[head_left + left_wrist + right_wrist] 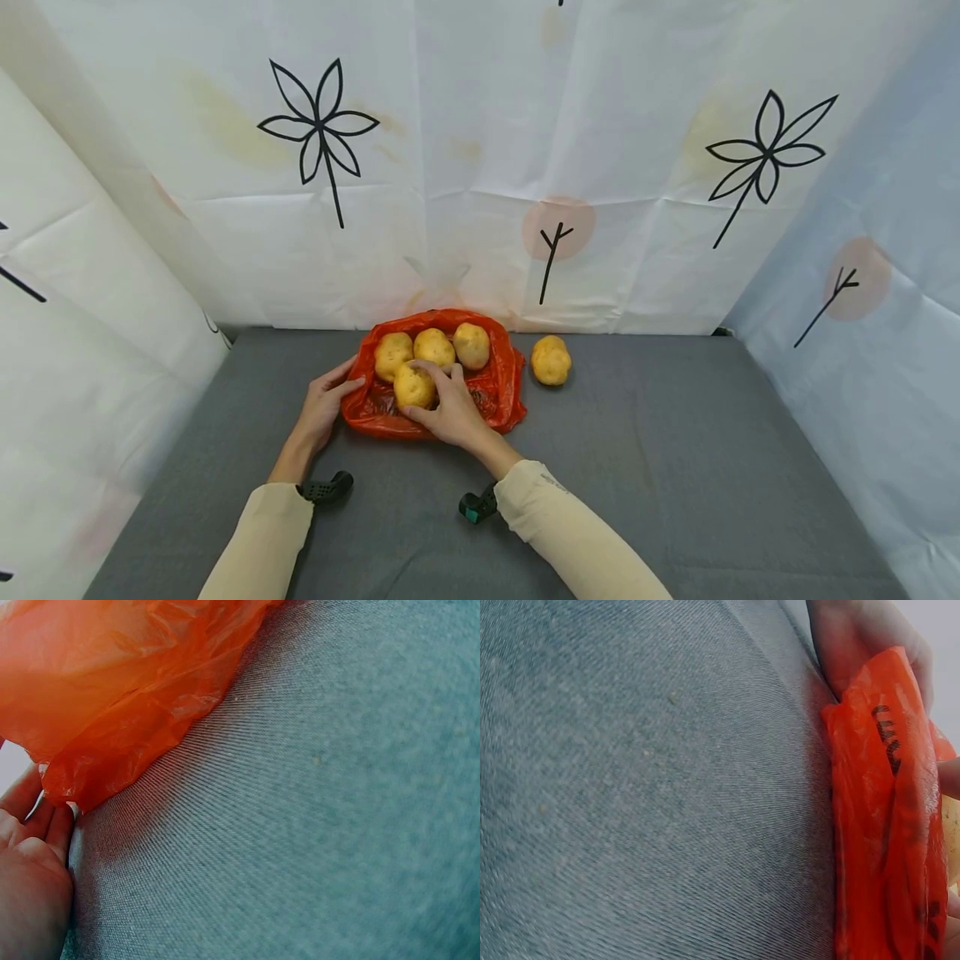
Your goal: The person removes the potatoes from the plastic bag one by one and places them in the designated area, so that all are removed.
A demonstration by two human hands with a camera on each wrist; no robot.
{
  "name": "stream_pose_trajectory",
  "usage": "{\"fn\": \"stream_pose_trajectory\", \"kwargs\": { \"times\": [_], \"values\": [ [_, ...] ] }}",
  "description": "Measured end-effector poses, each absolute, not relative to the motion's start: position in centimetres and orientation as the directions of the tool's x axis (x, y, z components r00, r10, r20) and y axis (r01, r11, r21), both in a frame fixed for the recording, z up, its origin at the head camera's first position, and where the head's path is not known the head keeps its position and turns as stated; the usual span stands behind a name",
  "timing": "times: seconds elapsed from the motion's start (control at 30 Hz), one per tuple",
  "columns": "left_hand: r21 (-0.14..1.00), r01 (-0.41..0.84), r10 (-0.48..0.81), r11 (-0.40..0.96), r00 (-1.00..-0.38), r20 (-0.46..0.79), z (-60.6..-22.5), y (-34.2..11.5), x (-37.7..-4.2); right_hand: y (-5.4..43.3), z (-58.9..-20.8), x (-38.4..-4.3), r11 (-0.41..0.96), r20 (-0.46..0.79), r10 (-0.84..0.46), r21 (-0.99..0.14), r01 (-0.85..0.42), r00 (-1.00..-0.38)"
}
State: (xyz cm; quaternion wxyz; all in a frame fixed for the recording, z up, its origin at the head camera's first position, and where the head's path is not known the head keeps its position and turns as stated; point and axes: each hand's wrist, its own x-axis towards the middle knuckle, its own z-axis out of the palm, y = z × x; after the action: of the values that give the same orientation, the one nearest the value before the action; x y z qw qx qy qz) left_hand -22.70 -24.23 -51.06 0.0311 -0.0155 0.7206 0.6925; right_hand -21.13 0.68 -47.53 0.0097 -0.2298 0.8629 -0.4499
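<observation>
A red plastic bag (504, 375) lies wide-mouthed on the grey cloth. Three potatoes sit along its back: a left potato (392, 354), a middle potato (433, 347) and a right potato (472, 346). In front of them, within the bag's mouth, my right hand (450, 408) grips another potato (412, 387) between thumb and fingers. My left hand (324, 406) rests against the bag's left side, fingers extended; the left wrist view shows its fingertips at the bag's lower edge (90, 776). Most of the held potato is hidden behind the bag in the right wrist view.
One more potato (551, 361) lies on the cloth just right of the bag. The grey cloth (675, 467) covers the table. White printed curtains (480, 167) stand close behind the bag and along both sides.
</observation>
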Motion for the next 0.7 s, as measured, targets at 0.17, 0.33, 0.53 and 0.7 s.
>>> {"fn": "stream_pose_trajectory", "kwargs": {
  "times": [0.17, 0.33, 0.53, 0.7],
  "values": [
    [0.997, -0.062, 0.02, 0.046, -0.998, -0.063, -51.2, -24.3, -22.8, 1.1, -47.1, -21.1, 0.449, 0.207, -0.401, -0.805, -0.388, -0.893],
    [0.998, -0.06, 0.025, 0.037, -0.998, -0.061, -51.1, -24.3, -22.7, 1.6, -46.7, -21.2, 0.404, 0.217, -0.383, -0.835, -0.374, -0.898],
    [0.997, -0.061, 0.021, 0.039, -0.998, -0.062, -51.1, -24.3, -22.7, 2.6, -46.0, -21.3, 0.304, 0.237, -0.346, -0.887, -0.347, -0.908],
    [0.997, -0.063, 0.021, 0.043, -0.998, -0.064, -51.1, -24.3, -22.7, 3.6, -45.7, -21.4, 0.223, 0.269, -0.332, -0.909, -0.352, -0.904]
  ]
}}
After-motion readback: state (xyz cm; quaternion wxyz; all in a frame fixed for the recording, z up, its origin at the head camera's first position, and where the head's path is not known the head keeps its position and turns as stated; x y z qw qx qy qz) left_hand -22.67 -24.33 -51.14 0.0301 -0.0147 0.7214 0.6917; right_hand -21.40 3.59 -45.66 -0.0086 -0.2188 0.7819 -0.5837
